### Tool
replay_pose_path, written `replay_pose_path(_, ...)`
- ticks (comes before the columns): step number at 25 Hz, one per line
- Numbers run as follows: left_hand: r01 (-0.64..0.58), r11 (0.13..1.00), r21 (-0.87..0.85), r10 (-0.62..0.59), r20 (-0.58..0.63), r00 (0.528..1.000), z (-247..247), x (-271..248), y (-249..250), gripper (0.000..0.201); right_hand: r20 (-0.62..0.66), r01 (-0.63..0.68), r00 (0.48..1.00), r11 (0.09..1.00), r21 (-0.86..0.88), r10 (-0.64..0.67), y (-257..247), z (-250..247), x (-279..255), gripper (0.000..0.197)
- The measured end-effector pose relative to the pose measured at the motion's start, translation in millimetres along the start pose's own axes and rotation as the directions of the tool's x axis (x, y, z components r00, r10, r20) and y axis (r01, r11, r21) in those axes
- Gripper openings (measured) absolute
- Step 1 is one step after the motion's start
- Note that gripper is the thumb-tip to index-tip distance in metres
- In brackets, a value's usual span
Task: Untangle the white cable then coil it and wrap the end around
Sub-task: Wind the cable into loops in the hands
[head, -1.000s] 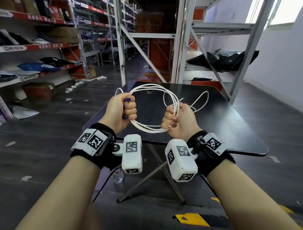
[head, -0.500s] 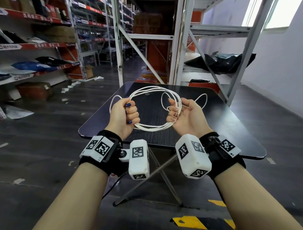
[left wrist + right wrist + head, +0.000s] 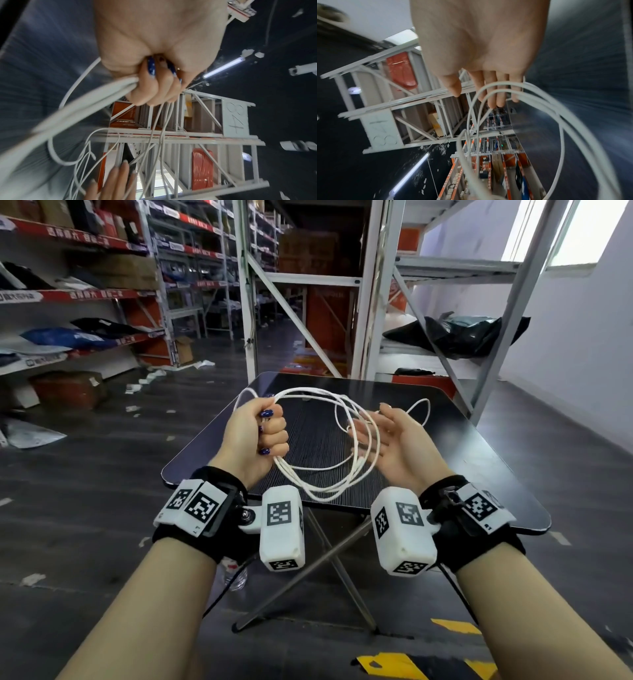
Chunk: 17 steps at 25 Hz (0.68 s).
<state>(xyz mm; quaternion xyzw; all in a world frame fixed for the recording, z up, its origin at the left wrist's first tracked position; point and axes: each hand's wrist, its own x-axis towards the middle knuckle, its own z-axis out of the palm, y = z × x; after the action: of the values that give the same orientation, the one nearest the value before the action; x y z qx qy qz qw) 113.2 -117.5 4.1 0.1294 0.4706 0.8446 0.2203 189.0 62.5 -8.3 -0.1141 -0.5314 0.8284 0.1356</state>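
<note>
Left hand fisted round bundled cable loops; right hand spread, palm up, strands draped across fingers. Light, springy, likely to splay. Best pinched opposite the fist, near the loose tail.

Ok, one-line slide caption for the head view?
Left hand grips the coiled white cable above the black table; right hand open beside the loops.

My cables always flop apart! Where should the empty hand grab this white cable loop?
Probably the bunched strands of the white cable opposite the left hand, which grips the other side. The open right hand, palm facing the loops, can close its grip from the right.
</note>
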Motion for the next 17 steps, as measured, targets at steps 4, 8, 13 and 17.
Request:
replay_pose_path(4, -0.049, 0.882, 0.468, -0.032, 0.164, 0.986, 7, -8, 18, 0.043, 0.005, 0.209, 0.976, 0.925, -0.318, -0.219, -21, 6, -3, 0.026)
replay_pose_path(8, -0.122, 0.635, 0.762, -0.144, 0.272, 0.951, 13, -22, 21, 0.048, 0.389, 0.563, 0.826, 0.602, -0.567, -0.407, -37, 28, -21, 0.053)
replay_pose_path(13, -0.134, 0.444, 0.886, -0.241, 0.262, 0.935, 23, -33, 16, 0.049, 0.653, 0.663, 0.745, 0.263, -0.701, -0.137, -28, 50, -32, 0.048)
replay_pose_path(17, -0.117, 0.414, 0.903, -0.247, 0.235, 0.940, 19, -30, 18, 0.053, 0.482, 0.461, 0.867, -0.169, -0.871, -0.121, -30, 48, -40, 0.028)
